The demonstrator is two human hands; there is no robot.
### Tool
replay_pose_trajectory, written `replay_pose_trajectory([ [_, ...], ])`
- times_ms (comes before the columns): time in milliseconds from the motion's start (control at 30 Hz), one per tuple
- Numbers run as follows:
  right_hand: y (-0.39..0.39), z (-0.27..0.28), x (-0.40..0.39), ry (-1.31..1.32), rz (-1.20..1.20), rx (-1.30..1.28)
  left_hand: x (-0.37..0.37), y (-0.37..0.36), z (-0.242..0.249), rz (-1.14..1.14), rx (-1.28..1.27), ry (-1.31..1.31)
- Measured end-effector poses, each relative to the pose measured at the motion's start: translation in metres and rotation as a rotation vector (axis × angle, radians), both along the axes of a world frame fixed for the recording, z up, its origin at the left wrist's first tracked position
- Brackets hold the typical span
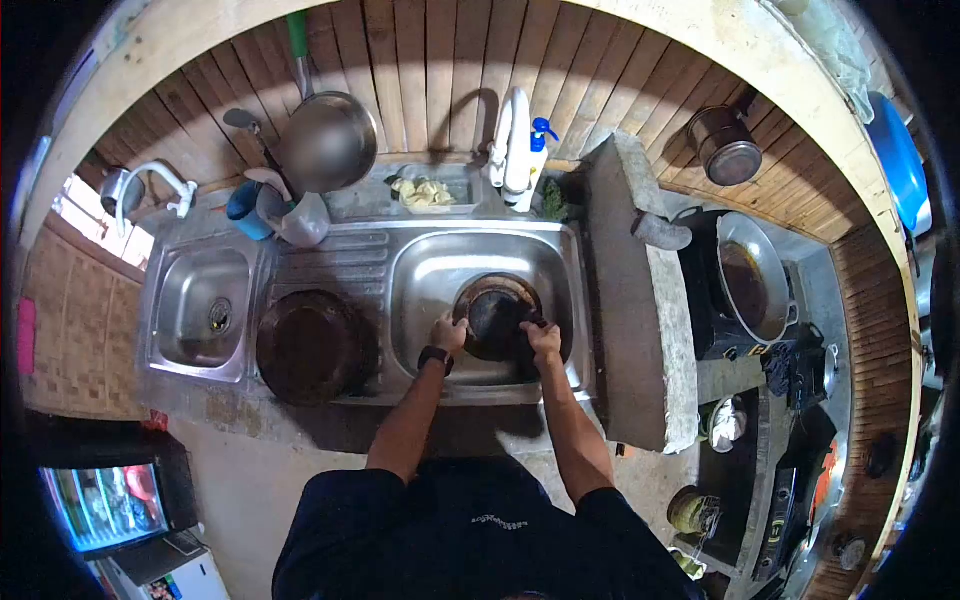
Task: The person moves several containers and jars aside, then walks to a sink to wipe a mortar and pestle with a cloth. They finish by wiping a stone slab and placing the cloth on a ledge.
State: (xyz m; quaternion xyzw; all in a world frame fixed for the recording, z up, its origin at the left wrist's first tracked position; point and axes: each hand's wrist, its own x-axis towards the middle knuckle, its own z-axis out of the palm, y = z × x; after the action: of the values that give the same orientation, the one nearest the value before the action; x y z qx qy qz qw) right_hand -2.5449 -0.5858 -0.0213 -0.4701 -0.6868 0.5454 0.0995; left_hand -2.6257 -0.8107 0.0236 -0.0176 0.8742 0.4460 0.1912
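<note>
A dark, blackened pan (500, 312) is in the large steel sink (430, 262). My left hand (449, 333), with a dark band on its wrist, is closed on the pan's left edge. On the other side, my right hand (543, 337) is wrapped round a dark part at the pan's right, which looks like a handle. A large dark round pan (312, 346) rests on the ribbed drainboard (335, 258) left of the sink.
A white faucet (515, 140) and a blue-topped pump bottle (539, 150) stand behind the sink. Blue and clear containers (305, 222) are at the back left. A concrete divider (635, 300) separates the sink from a stove holding a wok (752, 275).
</note>
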Motion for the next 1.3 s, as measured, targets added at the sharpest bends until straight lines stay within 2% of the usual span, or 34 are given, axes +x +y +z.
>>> replay_pose_trajectory([
  [33,0.003,-0.014,-0.003,-0.008,0.03,-0.025,-0.001,-0.001,-0.004,0.017,0.051,-0.013],
  [67,-0.005,-0.003,-0.002,-0.002,-0.051,-0.046,-0.002,-0.002,-0.005,0.021,0.159,-0.082],
  [100,-0.007,0.009,-0.002,-0.039,-0.017,-0.056,-0.003,-0.003,-0.006,0.028,0.268,-0.15],
  [133,-0.014,0.049,0.003,-0.073,0.02,-0.065,-0.005,-0.005,-0.006,0.037,0.378,-0.214],
  [167,-0.018,0.071,0.003,-0.109,0.058,-0.072,-0.003,-0.005,-0.006,0.081,0.37,-0.155],
  [200,-0.008,0.029,0.0,-0.018,0.045,-0.113,0.0,-0.004,-0.006,0.127,0.363,-0.096],
  [233,-0.006,0.033,0.0,0.037,0.061,-0.168,-0.001,-0.001,-0.004,0.173,0.359,-0.036],
  [333,-0.008,0.085,-0.003,0.156,0.135,-0.321,-0.004,-0.003,0.015,0.31,0.582,-0.089],
  [433,-0.009,0.102,-0.011,0.217,0.315,0.047,0.025,-0.002,0.116,0.358,0.703,0.344],
  [467,-0.017,0.096,-0.019,0.268,0.193,0.305,0.033,-0.005,0.133,0.323,0.642,0.366],
  [500,-0.032,0.122,-0.026,0.323,0.216,0.39,0.039,-0.007,0.145,0.289,0.584,0.392],
  [567,-0.081,0.223,-0.033,0.435,0.261,0.559,0.053,-0.007,0.172,0.245,0.497,0.486],
  [633,-0.116,0.252,-0.034,0.569,0.458,0.641,0.061,-0.004,0.198,0.346,0.482,0.557],
  [733,-0.153,0.286,-0.02,0.812,0.636,0.678,0.054,-0.021,0.218,0.425,0.469,0.504],
  [800,-0.169,0.292,0.0,0.999,0.714,0.667,0.049,-0.039,0.211,0.44,0.614,0.456],
  [867,-0.172,0.292,0.026,0.979,0.809,0.727,0.05,-0.052,0.227,0.528,0.699,0.359],
  [900,-0.167,0.29,0.035,1.003,0.832,0.753,0.051,-0.056,0.23,0.551,0.651,0.323],
  [967,-0.151,0.272,0.043,0.98,0.708,0.86,0.06,-0.066,0.232,0.595,0.551,0.243],
  [1000,-0.14,0.27,0.04,0.981,0.626,0.857,0.064,-0.068,0.235,0.537,0.47,0.302],
  [1033,-0.129,0.268,0.032,0.854,0.577,0.861,0.064,-0.07,0.241,0.487,0.449,0.293],
  [1133,-0.121,0.314,-0.006,0.753,0.581,0.704,0.076,-0.069,0.245,0.351,0.345,0.262],
  [1233,-0.15,0.343,-0.011,0.728,0.66,0.634,0.078,-0.059,0.27,0.386,0.391,0.386],
  [1267,-0.16,0.346,-0.009,0.796,0.664,0.694,0.073,-0.057,0.265,0.432,0.419,0.385],
  [1300,-0.172,0.351,0.0,0.837,0.721,0.633,0.07,-0.056,0.259,0.482,0.567,0.299],
])
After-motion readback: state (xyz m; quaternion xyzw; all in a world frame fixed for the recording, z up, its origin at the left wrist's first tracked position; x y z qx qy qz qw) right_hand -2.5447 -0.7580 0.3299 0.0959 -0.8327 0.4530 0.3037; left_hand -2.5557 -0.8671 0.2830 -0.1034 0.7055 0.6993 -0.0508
